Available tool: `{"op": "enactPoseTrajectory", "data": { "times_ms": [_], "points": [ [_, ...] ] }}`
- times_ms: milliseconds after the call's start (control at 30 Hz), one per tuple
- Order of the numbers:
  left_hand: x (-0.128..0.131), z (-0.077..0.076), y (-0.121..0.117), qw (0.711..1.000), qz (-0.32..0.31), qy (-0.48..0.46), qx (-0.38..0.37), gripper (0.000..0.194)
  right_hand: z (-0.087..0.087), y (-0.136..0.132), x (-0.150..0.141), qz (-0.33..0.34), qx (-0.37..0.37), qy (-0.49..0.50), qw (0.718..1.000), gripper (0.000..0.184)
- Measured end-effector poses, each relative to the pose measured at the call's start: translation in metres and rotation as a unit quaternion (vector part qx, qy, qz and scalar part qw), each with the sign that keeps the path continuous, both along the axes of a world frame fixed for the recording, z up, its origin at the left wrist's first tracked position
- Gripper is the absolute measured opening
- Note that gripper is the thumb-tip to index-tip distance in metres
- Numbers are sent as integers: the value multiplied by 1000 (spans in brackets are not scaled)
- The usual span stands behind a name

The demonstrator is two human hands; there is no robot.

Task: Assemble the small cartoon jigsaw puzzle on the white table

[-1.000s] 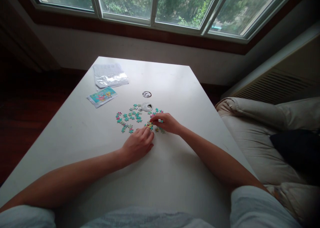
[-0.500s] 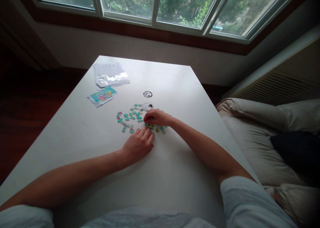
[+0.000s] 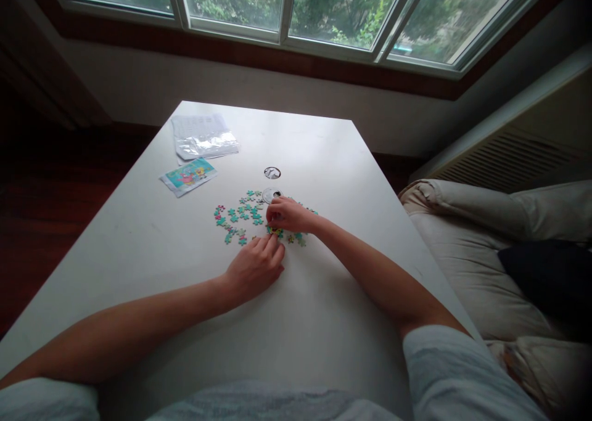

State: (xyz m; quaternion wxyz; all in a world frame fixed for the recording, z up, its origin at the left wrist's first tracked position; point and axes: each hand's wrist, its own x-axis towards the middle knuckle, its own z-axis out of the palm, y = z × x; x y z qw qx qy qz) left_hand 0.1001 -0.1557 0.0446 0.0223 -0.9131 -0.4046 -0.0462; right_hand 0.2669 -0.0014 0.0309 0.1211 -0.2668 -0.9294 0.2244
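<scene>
A small joined patch of jigsaw puzzle pieces [image 3: 275, 230], yellow and teal, lies flat on the white table between my hands. My left hand [image 3: 259, 262] rests palm down, its bent fingertips holding the near edge of the patch. Over the far edge is my right hand [image 3: 287, 215], thumb and fingers pinched together; the puzzle piece in them is mostly hidden. Loose puzzle pieces [image 3: 250, 212], mainly teal with some pink, lie face up to the left. A few other loose pieces [image 3: 298, 240] are beside and behind my right hand, which covers some of them.
Beyond the pieces, a round metal ring fitting [image 3: 269, 195] and a round hole [image 3: 272, 172] sit in the white table [image 3: 324, 322]. Back left lie a picture card [image 3: 189, 177] and a clear plastic bag [image 3: 206, 138] with paper. A beige sofa [image 3: 467, 267] stands on the right.
My right hand has moved left from the pieces on the right side to the far edge of the joined patch, now covering it in part. My left hand has stayed in place.
</scene>
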Motion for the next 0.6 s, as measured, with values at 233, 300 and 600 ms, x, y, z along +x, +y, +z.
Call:
{"op": "enactPoseTrajectory", "data": {
  "times_ms": [233,300,600],
  "points": [
    [-1,2,2,1000,0,5,0,28,-8,-7,2,-55,46,12,997,5],
    [-2,1,2,1000,-3,6,3,29,-8,-5,11,-82,52,47,994,9],
    [1,-3,-4,1000,-1,6,5,39,0,1,54,-180,35,110,977,11]
  ]
}}
